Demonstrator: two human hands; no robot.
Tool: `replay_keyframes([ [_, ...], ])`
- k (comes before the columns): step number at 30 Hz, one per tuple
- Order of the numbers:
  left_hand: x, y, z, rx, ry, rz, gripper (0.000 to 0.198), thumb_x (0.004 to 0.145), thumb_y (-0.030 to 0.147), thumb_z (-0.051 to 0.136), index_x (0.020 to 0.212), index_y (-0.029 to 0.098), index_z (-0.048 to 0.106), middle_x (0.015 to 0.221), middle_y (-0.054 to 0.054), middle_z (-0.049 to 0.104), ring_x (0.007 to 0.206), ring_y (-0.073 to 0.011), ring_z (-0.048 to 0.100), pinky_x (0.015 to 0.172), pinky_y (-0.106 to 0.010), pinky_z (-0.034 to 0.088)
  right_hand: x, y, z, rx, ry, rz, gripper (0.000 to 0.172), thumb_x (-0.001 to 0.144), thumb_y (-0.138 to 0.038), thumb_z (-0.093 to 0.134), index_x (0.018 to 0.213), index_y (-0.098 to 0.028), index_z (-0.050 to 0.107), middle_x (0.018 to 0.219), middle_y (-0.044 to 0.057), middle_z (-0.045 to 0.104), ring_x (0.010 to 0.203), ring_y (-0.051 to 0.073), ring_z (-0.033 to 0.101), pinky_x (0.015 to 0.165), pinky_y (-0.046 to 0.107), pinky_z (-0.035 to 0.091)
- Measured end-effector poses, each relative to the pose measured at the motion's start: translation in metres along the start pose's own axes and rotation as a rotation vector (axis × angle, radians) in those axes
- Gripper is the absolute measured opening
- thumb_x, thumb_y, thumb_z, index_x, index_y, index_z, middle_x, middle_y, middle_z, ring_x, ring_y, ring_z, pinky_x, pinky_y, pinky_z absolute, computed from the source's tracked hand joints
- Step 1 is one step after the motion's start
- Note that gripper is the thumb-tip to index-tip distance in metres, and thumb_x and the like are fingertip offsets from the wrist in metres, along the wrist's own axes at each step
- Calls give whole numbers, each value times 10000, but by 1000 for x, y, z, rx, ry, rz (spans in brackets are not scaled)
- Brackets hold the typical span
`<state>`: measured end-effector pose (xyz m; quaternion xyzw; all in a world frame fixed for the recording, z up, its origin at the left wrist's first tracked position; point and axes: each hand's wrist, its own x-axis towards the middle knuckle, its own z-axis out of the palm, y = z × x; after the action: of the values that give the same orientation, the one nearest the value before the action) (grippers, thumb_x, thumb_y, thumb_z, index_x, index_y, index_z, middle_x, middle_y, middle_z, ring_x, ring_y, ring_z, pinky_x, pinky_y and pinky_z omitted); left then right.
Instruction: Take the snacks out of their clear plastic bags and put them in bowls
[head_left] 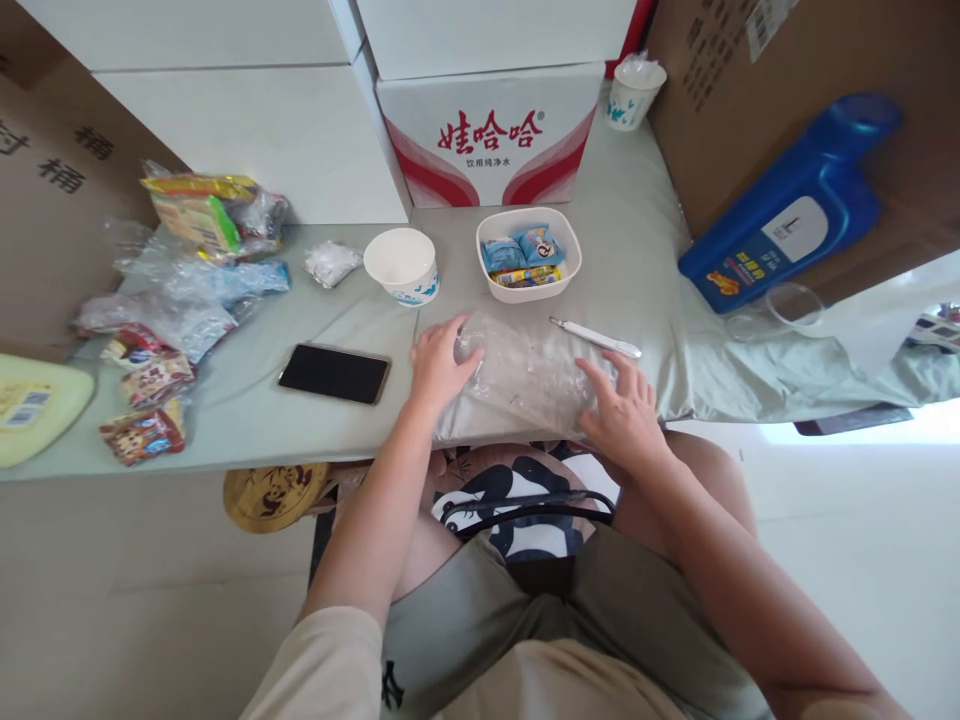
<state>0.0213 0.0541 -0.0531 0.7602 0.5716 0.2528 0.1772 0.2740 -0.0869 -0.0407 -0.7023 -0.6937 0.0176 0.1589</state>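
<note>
A crumpled clear plastic bag (525, 375) lies near the table's front edge, between my two hands. My left hand (441, 368) rests at its left end, thumb and fingers apart. At the right end, my right hand (624, 408) has its fingers spread and touches the plastic's edge. Just beyond the right fingers is a slim white pen-like tool (598, 338) with a narrow metal-looking tip. Behind the bag stands a white tub (491, 290) with blue and yellow snack packets (523, 250) in it. A white paper cup (403, 262) is to the tub's left.
A black phone (335, 374) lies left of my left hand. Farther left are snack packets (159, 380) and clear wrappers (187, 300). A crumpled white wrapper (332, 263) sits beside the cup. Cartons (495, 140) line the back; a blue bottle (795, 205) leans at right.
</note>
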Motion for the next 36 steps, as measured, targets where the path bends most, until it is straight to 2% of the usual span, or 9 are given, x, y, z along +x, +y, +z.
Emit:
replay_keyframes([
  [5, 0, 0, 3, -194, -155, 70, 500, 821, 124, 645, 1307, 230, 595, 1022, -56, 732, 1039, -202, 668, 1005, -382, 499, -19, 0, -10, 151, -283, -196, 562, 805, -274, 606, 1365, -299, 564, 1437, 126, 542, 1429, 426, 386, 1115, 697, 305],
  [8, -2, 2, 4, -372, -230, 95, 471, 816, 101, 615, 1266, 239, 605, 925, -6, 709, 882, -144, 678, 912, -313, 527, -4, -2, -18, 288, -139, -136, 343, 885, -379, 567, 1195, -257, 649, 1288, 129, 644, 1336, 380, 506, 1119, 642, 335],
  [11, -5, 10, 4, -573, -274, 97, 428, 797, 111, 641, 1208, 227, 612, 882, 10, 686, 821, -119, 670, 853, -279, 530, 31, -7, -19, 437, -82, -100, 412, 856, -417, 608, 1223, -231, 621, 1275, 138, 650, 1259, 337, 571, 1075, 547, 423],
  [14, -5, 15, 2, -778, -318, 55, 433, 759, 180, 729, 1172, 218, 603, 849, 13, 670, 779, -111, 655, 784, -254, 532, 65, -13, -11, 564, -276, -123, 608, 723, -414, 729, 1281, -221, 585, 1235, 125, 667, 1120, 306, 632, 948, 470, 506],
  [19, 1, 9, -9, -1086, -244, -72, 635, 670, 347, 863, 1221, 248, 564, 953, -16, 693, 804, -132, 683, 781, -275, 556, 74, -22, -1, 717, -618, -114, 169, 805, -371, 589, 798, -208, 628, 672, -11, 619, 625, 157, 571, 644, 310, 471],
  [22, 4, 8, -15, -1222, -180, -159, 660, 723, 487, 818, 1285, 284, 538, 1220, -82, 680, 1088, -204, 695, 880, -317, 563, 67, -28, 1, 1009, -558, 82, 219, 815, -435, 584, 811, -216, 599, 729, 1, 670, 579, 144, 591, 576, 294, 482],
  [25, 1, 17, -9, -1340, -365, -240, 647, 728, 559, 782, 1254, 240, 584, 1272, -129, 681, 1176, -252, 675, 890, -345, 570, 68, -33, 4, 1248, -407, 258, 297, 782, -498, 635, 874, -225, 561, 751, 5, 692, 547, 137, 611, 540, 284, 504],
  [29, -7, 35, 10, -1191, -660, -317, 450, 711, 351, 816, 1089, 154, 670, 1033, -131, 769, 857, -224, 752, 705, -298, 566, 74, -32, 9, 1274, -373, 319, 364, 780, -501, 645, 1001, -229, 548, 680, -27, 681, 476, 123, 592, 454, 246, 459],
  [36, -7, 32, 6, -950, -527, -408, 285, 884, 322, 602, 1135, 188, 631, 611, 11, 683, 495, -150, 664, 445, -212, 454, 71, -21, 10, 1172, -455, 288, 327, 796, -381, 612, 1084, -226, 594, 628, -50, 644, 445, 112, 547, 436, 242, 430],
])
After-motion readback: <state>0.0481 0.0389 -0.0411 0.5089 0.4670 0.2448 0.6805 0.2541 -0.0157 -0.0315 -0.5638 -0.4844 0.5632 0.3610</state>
